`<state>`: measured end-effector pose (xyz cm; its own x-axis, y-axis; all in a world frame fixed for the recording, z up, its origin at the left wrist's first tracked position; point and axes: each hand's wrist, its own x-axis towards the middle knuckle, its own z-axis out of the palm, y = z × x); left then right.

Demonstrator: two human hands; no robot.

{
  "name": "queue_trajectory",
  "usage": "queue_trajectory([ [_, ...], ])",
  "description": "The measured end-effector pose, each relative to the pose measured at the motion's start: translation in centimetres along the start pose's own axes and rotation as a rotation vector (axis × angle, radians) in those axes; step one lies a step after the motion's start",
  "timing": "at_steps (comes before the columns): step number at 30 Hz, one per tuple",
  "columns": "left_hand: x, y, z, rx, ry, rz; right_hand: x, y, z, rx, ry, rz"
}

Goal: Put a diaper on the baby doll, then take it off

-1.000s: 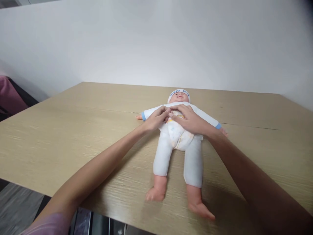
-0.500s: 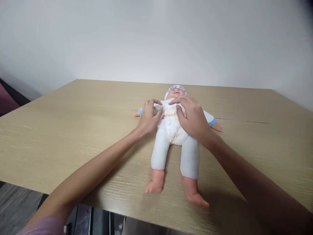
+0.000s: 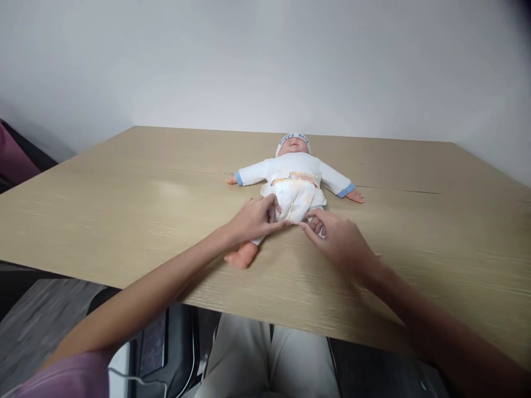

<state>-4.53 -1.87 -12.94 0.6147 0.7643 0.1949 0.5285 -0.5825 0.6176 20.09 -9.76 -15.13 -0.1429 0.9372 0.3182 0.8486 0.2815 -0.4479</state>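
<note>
A baby doll [image 3: 295, 177] lies on its back on the wooden table [image 3: 124, 210], head away from me, arms spread. It wears a white top with blue cuffs, a white cap and a diaper. My left hand [image 3: 254, 219] grips the doll's leg on the left, fingers closed around the thigh; a bare foot [image 3: 237, 258] sticks out below my wrist. My right hand [image 3: 337, 240] covers the doll's other leg, fingers curled on it just below the diaper. That leg is hidden under my hand.
A plain white wall stands behind the table. The table's near edge runs across the lower view, with my lap and a dark chair [image 3: 174, 348] below it. A pink object [image 3: 12, 160] shows at the far left.
Both hands moved down from the doll's chest to its legs. The view shifted back, so the doll sits farther away and the table edge and my lap came into sight.
</note>
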Motion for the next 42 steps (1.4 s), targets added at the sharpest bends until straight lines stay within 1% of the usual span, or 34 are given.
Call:
queue_trajectory([
  [3,0.6,-0.2,1.0,-0.038,0.054,-0.015,0.5,-0.2,1.0,-0.062,0.074,0.015],
  [7,0.7,-0.5,1.6,-0.089,0.066,-0.004,0.4,-0.2,2.2,-0.074,0.131,-0.011],
  [12,0.4,-0.6,1.6,-0.105,0.147,0.107,0.0,-0.3,2.6,-0.061,0.208,-0.023],
  [14,0.4,-0.6,1.5,-0.132,0.148,0.137,-0.1,-0.4,2.5,-0.063,0.2,-0.023],
  [19,0.8,-0.9,1.4,-0.186,0.077,0.172,0.1,-0.6,1.9,-0.051,0.128,0.005],
  [22,0.9,-1.4,1.7,-0.21,0.104,0.133,0.4,-0.6,1.5,-0.009,0.082,0.086],
  [24,0.9,-1.6,1.9,-0.248,0.131,0.093,0.6,-0.6,1.2,0.077,0.091,0.157],
  [27,0.8,-1.8,2.2,-0.337,0.192,0.001,0.6,-0.5,0.8,0.229,0.186,0.23],
  [29,0.6,-1.8,2.3,-0.41,0.242,-0.072,0.5,-0.2,0.5,0.263,0.24,0.245],
  [31,0.5,-1.7,2.4,-0.484,0.27,-0.145,0.3,0.0,0.3,0.26,0.258,0.271],
  [33,0.3,-1.6,2.4,-0.542,0.267,-0.21,0.1,0.1,0.0,0.252,0.246,0.302],
  [35,0.1,-1.4,2.4,-0.55,0.258,-0.247,0.1,0.1,-0.1,0.235,0.217,0.308],
  [39,0.1,-1.1,2.0,-0.453,0.227,-0.196,0.3,-0.2,-0.3,0.173,0.175,0.236],
  [42,0.5,-1.1,1.5,-0.44,0.136,-0.179,0.6,-0.3,-0.3,0.14,0.121,0.195],
])
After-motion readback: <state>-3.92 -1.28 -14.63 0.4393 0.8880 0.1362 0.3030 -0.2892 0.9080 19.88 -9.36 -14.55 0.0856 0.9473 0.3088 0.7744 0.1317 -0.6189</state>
